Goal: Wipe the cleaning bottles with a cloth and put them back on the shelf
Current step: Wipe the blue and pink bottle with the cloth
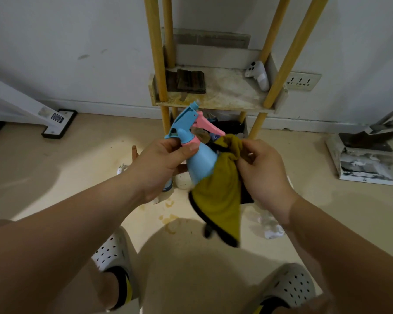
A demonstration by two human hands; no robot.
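- Two hands are busy here. Your left hand [166,164] is curled round the neck of the blue spray bottle [202,164], with the thumb laid across the pink collar. Your right hand [263,171] is pinching a bunched-up bit of the yellow cloth [220,196].
- Where the bottle is: up in the air between your hands, above the floor [77,155], not resting on anything.
- The bit that matters is the bottle's long axis. It's tilted, with the trigger head pointing up and away from you toward the shelf [213,106]. The base points down and to your right, straight into the cloth.
- So the cloth is already touching the right side of the body, and the rest of it hangs loose below the base. My guess is the wipe runs along that axis from base to collar, with your right hand doing the moving and the left just holding steady.
- The collar and trigger sit under your left fingers, so you'd probably need to shift that grip to wipe there.
- For the put-back, the shelf is dead ahead, past the nozzle. Your left hand is the one with the bottle, so it makes the reach.
- The middle board has a bare patch between the dark folded thing [188,81] on the left and a white controller [258,74] leaning in the right corner. I'd aim there and stand the bottle upright first.
- The lower tier is mostly hidden behind the bottle, so I can't tell what's in it.
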